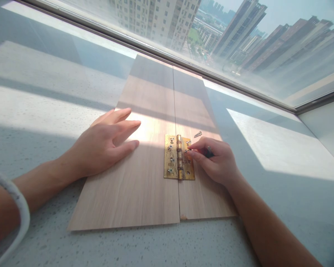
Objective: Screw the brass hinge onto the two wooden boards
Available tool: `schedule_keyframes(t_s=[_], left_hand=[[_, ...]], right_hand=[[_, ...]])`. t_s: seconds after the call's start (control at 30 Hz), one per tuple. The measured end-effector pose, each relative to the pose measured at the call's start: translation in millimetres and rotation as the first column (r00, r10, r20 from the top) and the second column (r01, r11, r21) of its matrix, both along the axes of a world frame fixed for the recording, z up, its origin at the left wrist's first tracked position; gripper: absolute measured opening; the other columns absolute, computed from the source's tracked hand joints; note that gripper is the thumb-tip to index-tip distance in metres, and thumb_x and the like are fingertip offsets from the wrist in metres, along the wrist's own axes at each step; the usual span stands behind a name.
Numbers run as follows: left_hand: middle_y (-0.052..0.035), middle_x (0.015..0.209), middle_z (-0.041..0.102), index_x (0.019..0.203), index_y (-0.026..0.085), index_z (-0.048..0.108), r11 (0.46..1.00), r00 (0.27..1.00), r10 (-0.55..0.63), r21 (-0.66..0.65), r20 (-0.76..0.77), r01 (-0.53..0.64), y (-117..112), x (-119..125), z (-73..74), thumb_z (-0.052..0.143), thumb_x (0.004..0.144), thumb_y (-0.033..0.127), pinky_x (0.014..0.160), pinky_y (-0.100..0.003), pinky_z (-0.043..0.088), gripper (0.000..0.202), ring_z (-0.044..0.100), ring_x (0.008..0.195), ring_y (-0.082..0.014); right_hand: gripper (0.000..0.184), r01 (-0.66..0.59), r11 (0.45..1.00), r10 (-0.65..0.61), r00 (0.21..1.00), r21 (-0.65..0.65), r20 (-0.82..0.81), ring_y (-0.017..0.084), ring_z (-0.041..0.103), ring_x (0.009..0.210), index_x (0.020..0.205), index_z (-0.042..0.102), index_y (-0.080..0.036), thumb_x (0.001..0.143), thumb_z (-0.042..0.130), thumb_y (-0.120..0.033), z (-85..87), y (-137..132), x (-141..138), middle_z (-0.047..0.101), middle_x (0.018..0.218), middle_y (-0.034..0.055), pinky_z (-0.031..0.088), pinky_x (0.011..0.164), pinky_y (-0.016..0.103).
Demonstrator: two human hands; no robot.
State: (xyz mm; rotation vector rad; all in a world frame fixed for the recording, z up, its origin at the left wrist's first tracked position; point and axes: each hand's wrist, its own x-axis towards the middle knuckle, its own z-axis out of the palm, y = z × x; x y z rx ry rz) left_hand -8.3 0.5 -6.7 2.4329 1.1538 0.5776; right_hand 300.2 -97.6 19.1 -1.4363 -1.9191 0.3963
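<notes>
Two pale wooden boards, a left board and a right board, lie side by side. A brass hinge straddles the seam between them. Several screws stand in the holes of its left leaf, and one sits in the top hole of the right leaf. My right hand pinches a small screw at a hole of that right leaf. Something small and dark shows between its curled fingers; I cannot make out what. My left hand rests with fingers apart on the left board, holding nothing.
Loose screws lie on the right board just above my right hand. Under the boards is a speckled white sill, with a window frame along its far side. A white cable loops in at the lower left.
</notes>
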Motion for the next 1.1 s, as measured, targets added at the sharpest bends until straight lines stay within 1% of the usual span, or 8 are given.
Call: schedule_keyframes(t_s=[0.23, 0.47, 0.6, 0.73, 0.83, 0.9, 1.0, 1.1], left_hand=[[-0.0156, 0.163, 0.045, 0.14, 0.023, 0.067, 1.0, 1.0, -0.004, 0.009, 0.008, 0.004, 0, 1, -1.3, 0.048, 0.099, 0.054, 0.122, -0.064, 0.038, 0.055, 0.041, 0.151, -0.0405], [-0.012, 0.165, 0.044, 0.14, 0.028, 0.066, 1.0, 1.0, 0.008, 0.02, 0.03, -0.009, 1, 0, -7.7, 0.049, 0.099, 0.054, 0.123, -0.065, 0.036, 0.051, 0.04, 0.152, -0.0389], [-0.0113, 0.164, 0.046, 0.139, 0.027, 0.067, 0.999, 0.999, -0.001, 0.036, 0.048, 0.0, 1, -1, -8.5, 0.051, 0.099, 0.054, 0.123, -0.064, 0.037, 0.051, 0.041, 0.152, -0.0393], [-0.0122, 0.163, 0.047, 0.139, 0.026, 0.067, 0.999, 0.998, -0.006, 0.041, 0.059, 0.004, 2, 0, -7.0, 0.052, 0.098, 0.052, 0.123, -0.063, 0.038, 0.051, 0.043, 0.15, -0.0395], [-0.0149, 0.162, 0.047, 0.138, 0.024, 0.068, 1.0, 0.999, -0.006, 0.024, 0.039, 0.005, 2, 0, -4.6, 0.051, 0.098, 0.053, 0.121, -0.066, 0.038, 0.052, 0.043, 0.15, -0.0408], [-0.0164, 0.162, 0.047, 0.137, 0.023, 0.069, 1.0, 1.0, -0.008, 0.016, 0.028, 0.008, 1, 0, -3.0, 0.05, 0.097, 0.054, 0.12, -0.067, 0.039, 0.054, 0.043, 0.15, -0.0417], [-0.0167, 0.162, 0.046, 0.138, 0.023, 0.068, 1.0, 1.0, -0.012, 0.019, 0.027, 0.011, 1, 0, -2.0, 0.05, 0.097, 0.053, 0.12, -0.066, 0.039, 0.054, 0.043, 0.15, -0.0417], [-0.0161, 0.162, 0.046, 0.138, 0.024, 0.068, 1.0, 0.999, -0.006, 0.024, 0.032, 0.005, 2, 0, -2.2, 0.049, 0.098, 0.053, 0.12, -0.066, 0.038, 0.054, 0.042, 0.15, -0.041]], right_hand=[[0.011, 0.055, 0.991, -0.065, 0.995, -0.121, -0.077, 0.01, 0.043, 0.055, 0.079, 0.069, -0.021, 0.086, 0.073, -0.028, 4.2, -1, -5, 0.051, 0.061, -0.0039, 0.035, 0.053, 0.029], [0.033, 0.124, 0.926, -0.236, 0.927, -0.356, -0.291, 0.015, 0.063, 0.072, 0.104, 0.055, -0.027, 0.075, 0.068, -0.017, 50.6, -14, 14, 0.061, 0.089, -0.0013, 0.05, 0.054, 0.026], [0.042, 0.284, 0.921, -0.347, 0.909, -0.265, -0.232, 0.017, 0.07, 0.078, 0.113, 0.071, -0.031, 0.073, 0.076, -0.021, 64.1, -23, 15, 0.064, 0.106, 0.0018, 0.055, 0.056, 0.026], [0.015, 0.454, 0.872, -0.488, 0.825, -0.18, -0.286, 0.015, 0.067, 0.063, 0.09, 0.077, -0.026, 0.077, 0.082, -0.029, 64.4, -25, 8, 0.068, 0.087, 0.0026, 0.038, 0.039, 0.021], [0.007, 0.369, 0.88, -0.473, 0.736, -0.299, -0.484, 0.013, 0.064, 0.064, 0.076, 0.077, -0.024, 0.071, 0.082, -0.023, 69.9, -23, 7, 0.07, 0.077, 0.0026, 0.046, 0.047, 0.019], [0.019, 0.235, 0.899, -0.421, 0.698, -0.37, -0.579, 0.012, 0.067, 0.073, 0.08, 0.08, -0.025, 0.063, 0.08, -0.015, 75.8, -22, 7, 0.074, 0.086, 0.002, 0.056, 0.06, 0.019], [0.03, 0.161, 0.916, -0.363, 0.72, -0.367, -0.591, 0.014, 0.073, 0.084, 0.087, 0.082, -0.027, 0.064, 0.076, -0.009, 80.2, -21, 0, 0.078, 0.1, 0.0014, 0.06, 0.068, 0.019], [0.015, 0.203, 0.939, -0.328, 0.775, -0.279, -0.54, 0.015, 0.074, 0.072, 0.089, 0.08, -0.026, 0.081, 0.074, -0.015, 75.1, -20, -16, 0.079, 0.094, 0.0024, 0.059, 0.056, 0.021]])
